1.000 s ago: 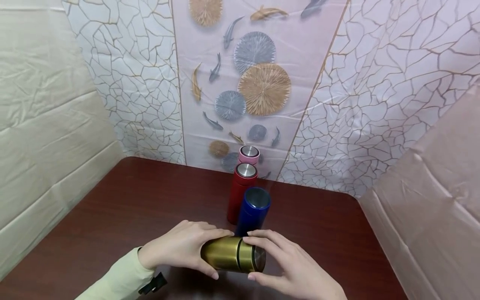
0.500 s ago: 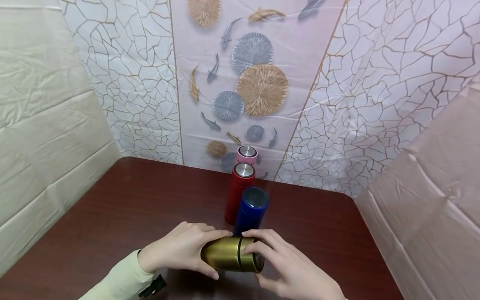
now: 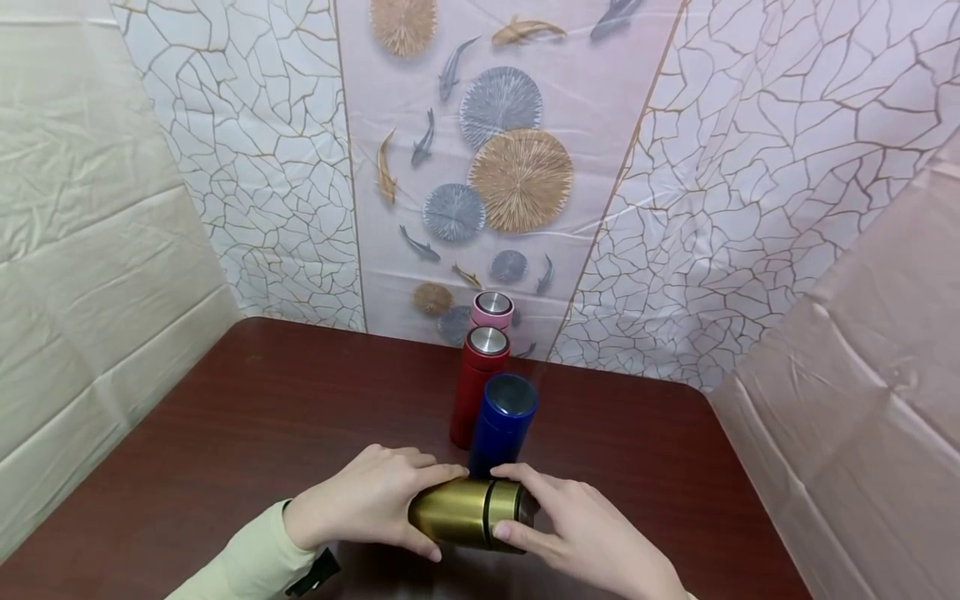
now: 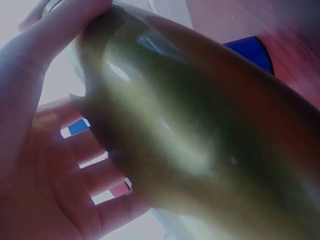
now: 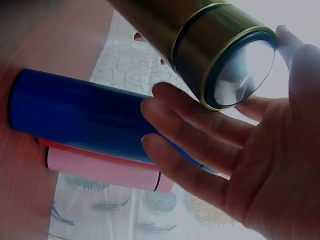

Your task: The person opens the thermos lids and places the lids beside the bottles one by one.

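A gold thermos flask (image 3: 450, 512) lies on its side in the air near the front of the table, its lid pointing right. My left hand (image 3: 367, 500) grips the body, the thumb below and the fingers over the top. On the lid (image 3: 507, 502), my right hand (image 3: 592, 533) pinches between thumb and index finger. In the right wrist view the other fingers (image 5: 195, 167) spread out beneath the lid's end (image 5: 242, 72). The left wrist view shows the flask body (image 4: 175, 125) up close against the left palm; its base is out of sight in the head view.
Just beyond the flask stands a blue thermos (image 3: 501, 429) upright. Behind it come a red thermos (image 3: 475, 387) and a pink one (image 3: 492, 307), partly hidden. The dark red table (image 3: 315, 383) ends at a patterned cloth wall (image 3: 300, 208).
My right hand's fingers shift on the lid, and the thumb moves from below the lid up onto its near side. The flask moves slightly right; my left hand keeps its grip.
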### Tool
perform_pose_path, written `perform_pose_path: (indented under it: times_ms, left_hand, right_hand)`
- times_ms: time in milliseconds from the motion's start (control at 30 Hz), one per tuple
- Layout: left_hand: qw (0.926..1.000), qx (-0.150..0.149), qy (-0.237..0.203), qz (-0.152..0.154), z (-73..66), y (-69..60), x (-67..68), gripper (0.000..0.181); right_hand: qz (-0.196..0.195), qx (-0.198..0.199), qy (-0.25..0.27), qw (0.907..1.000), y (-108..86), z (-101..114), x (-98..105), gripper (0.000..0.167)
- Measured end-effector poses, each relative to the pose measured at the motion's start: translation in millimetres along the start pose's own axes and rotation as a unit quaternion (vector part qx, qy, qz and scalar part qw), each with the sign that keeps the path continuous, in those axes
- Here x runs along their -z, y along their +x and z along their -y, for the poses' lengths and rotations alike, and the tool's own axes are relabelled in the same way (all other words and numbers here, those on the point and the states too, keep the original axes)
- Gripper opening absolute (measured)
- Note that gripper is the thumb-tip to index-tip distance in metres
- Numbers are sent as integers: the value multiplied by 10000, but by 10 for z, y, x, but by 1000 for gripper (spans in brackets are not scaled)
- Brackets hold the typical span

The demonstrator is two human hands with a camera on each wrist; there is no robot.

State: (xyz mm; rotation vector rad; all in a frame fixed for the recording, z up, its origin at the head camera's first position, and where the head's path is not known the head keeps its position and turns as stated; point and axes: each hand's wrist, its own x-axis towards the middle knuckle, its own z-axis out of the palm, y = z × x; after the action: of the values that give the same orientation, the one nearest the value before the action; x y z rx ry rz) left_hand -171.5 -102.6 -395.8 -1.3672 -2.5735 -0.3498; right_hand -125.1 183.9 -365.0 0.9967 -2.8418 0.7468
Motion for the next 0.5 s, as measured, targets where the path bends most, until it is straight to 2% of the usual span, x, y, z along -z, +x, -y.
perform_pose_path:
  times_ms: [133,333,500]
  left_hand:
    - [10000,6,-17,46,8,2,0,82]
    - [9997,105,-207,125,30,8,21,82]
    - [9989,194,-378,202,46,9,23,82]
  right_hand:
    - [-13,46,76,10000,-3,-7,-18,46]
    - [-216,63,50,9997,-24,21,1,50]
    - [-323,578,-201,9976,-27,38,18,55]
